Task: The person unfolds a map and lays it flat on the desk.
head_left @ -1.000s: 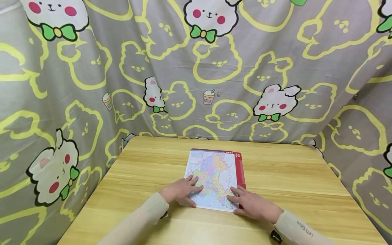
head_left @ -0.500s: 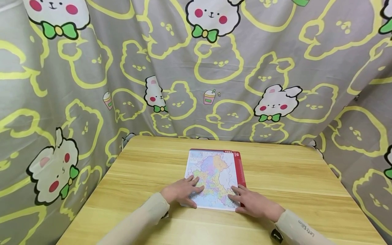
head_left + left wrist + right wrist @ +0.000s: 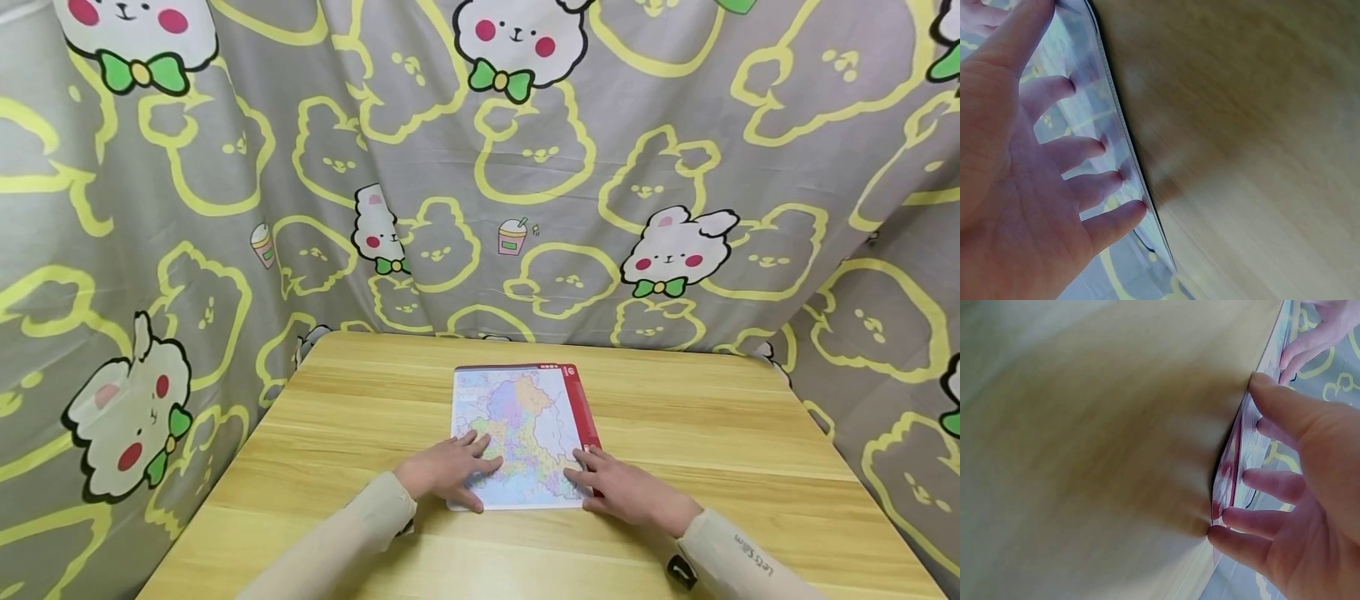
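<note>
Map (image 3: 525, 425), hands (image 3: 448, 468) (image 3: 628, 490) across both side edges, tabletop (image 3: 690, 400) room all round

Both hands (image 3: 1332, 509) (image 3: 1332, 322) touch a glossy, red-edged sheet (image 3: 1251, 447) — pale tabletop (image 3: 1085, 450) alongside.

Head cam bright; wrist pics dimmer, tabletop (image 3: 1085, 462) blurry w/ shadows.

Map (image 3: 520, 437) lies on table (image 3: 720, 433), curtain (image 3: 480, 175) behind.
</note>
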Demonstrator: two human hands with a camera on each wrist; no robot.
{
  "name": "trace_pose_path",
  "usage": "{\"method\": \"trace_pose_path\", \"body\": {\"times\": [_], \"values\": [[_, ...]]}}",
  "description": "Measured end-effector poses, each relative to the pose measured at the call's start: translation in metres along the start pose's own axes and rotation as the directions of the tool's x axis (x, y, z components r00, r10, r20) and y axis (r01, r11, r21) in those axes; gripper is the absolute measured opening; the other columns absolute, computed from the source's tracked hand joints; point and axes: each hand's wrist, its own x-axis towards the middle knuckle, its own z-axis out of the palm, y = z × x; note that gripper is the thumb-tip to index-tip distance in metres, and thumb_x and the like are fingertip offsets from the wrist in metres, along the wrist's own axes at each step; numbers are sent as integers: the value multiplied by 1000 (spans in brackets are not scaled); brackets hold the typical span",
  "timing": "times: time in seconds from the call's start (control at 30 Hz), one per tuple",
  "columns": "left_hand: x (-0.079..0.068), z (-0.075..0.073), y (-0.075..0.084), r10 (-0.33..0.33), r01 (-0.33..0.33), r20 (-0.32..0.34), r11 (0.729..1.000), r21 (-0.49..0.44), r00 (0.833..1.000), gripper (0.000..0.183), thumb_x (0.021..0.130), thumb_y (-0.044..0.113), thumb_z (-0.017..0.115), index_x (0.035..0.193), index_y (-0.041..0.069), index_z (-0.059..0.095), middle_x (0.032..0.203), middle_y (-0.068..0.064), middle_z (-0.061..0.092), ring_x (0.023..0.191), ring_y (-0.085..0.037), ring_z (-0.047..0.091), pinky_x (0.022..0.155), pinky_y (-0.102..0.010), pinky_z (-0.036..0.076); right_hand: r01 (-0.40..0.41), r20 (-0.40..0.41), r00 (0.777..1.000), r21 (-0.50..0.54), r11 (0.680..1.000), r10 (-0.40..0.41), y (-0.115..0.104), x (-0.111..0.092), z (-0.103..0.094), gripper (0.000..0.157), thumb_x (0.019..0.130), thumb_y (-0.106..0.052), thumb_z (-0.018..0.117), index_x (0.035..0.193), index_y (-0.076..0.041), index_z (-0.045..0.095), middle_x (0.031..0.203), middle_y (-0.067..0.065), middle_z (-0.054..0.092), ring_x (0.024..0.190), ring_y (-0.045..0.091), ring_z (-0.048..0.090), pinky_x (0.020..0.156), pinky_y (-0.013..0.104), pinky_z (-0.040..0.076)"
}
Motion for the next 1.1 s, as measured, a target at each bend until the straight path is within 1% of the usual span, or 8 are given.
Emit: {"method": "trace_pose_path", "body": {"times": [0.17,0.27,0.57,0.87,1.1], "values": [[0,0,2,4,-4,-3,1000,9,1000,81,79,65,55,148,30,33,155,-12,19,141,-32,18,108,-45,29,9,-19,1000,-11,1000,-9,3,1,-1,47,91,-26,63,135,-12,55,140,23,43,126,46,40,95,54,40],[0,0,3,5,-5,-3,1000,10,1000,81,79,65,56,148,30,33,155,-12,20,141,-32,18,109,-43,28,3,-14,1000,-9,1000,-3,4,2,-3,46,91,-25,64,135,-13,55,140,23,43,126,44,41,96,53,40],[1,-1,6,11,-11,-3,1000,-1,1000,81,79,64,57,148,30,33,155,-11,19,141,-31,18,110,-43,26,3,-32,999,-35,999,-4,13,5,-4,45,89,-23,66,132,-13,58,138,22,46,124,41,44,95,51,42],[5,1,9,12,-12,4,1000,-18,1000,82,77,65,58,148,32,32,155,-11,18,141,-32,19,108,-43,28,54,-92,994,-78,995,-61,24,6,-3,40,88,-14,68,127,-10,62,131,23,51,118,40,51,89,50,46],[7,-1,13,17,-17,1,1000,-17,1000,83,76,65,59,148,33,33,155,-11,19,140,-33,20,109,-42,27,47,-126,990,-93,995,-58,33,7,-2,36,90,-12,65,125,-9,63,129,23,53,115,39,53,89,49,47]]}}
